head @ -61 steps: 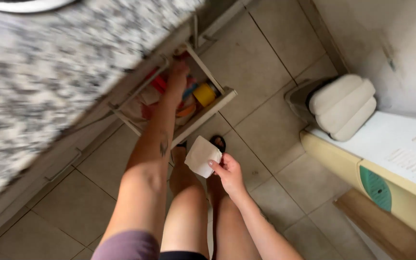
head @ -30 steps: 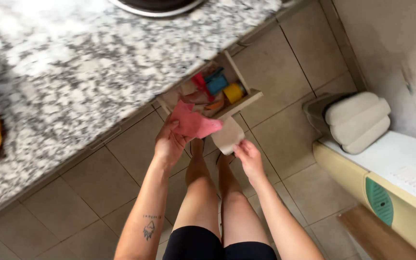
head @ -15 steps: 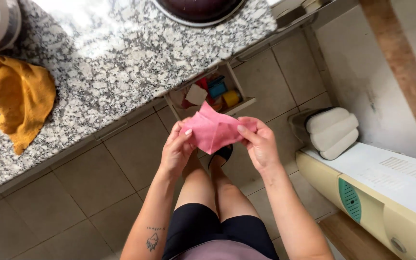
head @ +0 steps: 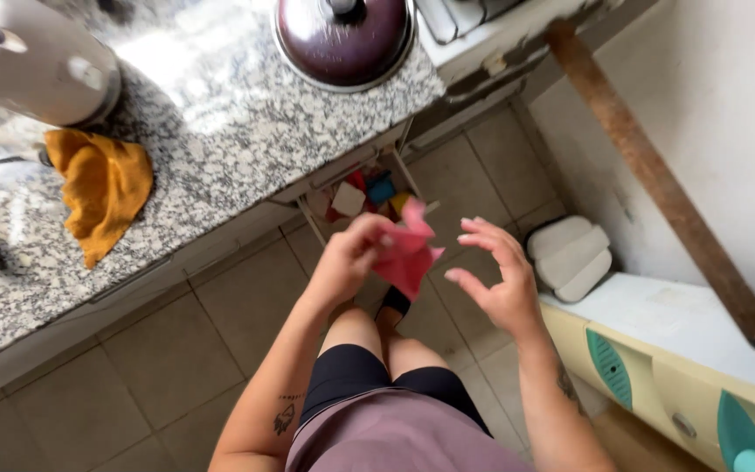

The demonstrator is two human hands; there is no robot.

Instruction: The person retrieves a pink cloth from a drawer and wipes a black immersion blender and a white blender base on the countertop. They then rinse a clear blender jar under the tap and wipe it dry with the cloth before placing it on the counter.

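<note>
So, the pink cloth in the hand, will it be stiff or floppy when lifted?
Probably floppy: the pink cloth folds and droops below the left hand. It looks light, since a few fingers hold it. Likely not slippery, as the open right hand gives no help.

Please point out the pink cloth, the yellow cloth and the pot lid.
pink cloth [head: 408,253], head view, middle of the fabric.
yellow cloth [head: 102,188], head view, middle of the folds.
pot lid [head: 342,39], head view, dark dome below the knob.

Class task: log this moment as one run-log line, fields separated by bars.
left hand: grips pink cloth | right hand: open, beside cloth | open drawer below granite counter
</note>
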